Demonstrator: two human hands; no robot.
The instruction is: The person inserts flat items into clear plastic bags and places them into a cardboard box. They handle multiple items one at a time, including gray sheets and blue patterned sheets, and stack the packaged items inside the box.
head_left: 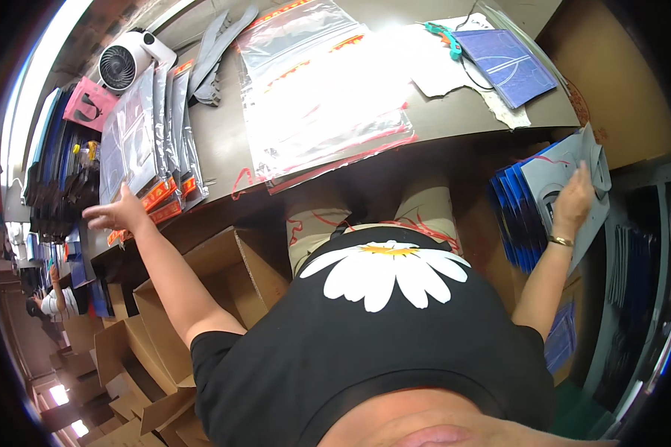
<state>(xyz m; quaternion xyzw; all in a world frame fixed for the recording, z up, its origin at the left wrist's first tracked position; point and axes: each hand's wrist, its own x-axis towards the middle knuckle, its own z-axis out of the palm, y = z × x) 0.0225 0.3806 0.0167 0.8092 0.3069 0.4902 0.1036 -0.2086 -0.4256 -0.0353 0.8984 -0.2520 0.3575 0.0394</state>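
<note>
My left hand (117, 211) is open, its fingers spread at the near end of a row of clear plastic bags (138, 141) holding flat grey and blue pieces. Whether the fingertips touch the bags I cannot tell. At the right, my right hand (576, 200) lies with stretched fingers against a flat light-grey panel (544, 175). Its thumb is hidden. Behind that panel stand several blue flat pieces (511, 216) in an upright stack. A pile of clear zip bags with red and orange strips (317, 112) covers the middle of the table, washed out by glare.
A white fan (123, 65), grey strips (220, 56) and a pink packet (89, 103) sit at the far left of the table (224, 141). Teal-handled cutters (446, 39) lie beside a blue sheet (507, 67). Open cardboard boxes (201, 276) stand below left. Another person (56, 298) is farther left.
</note>
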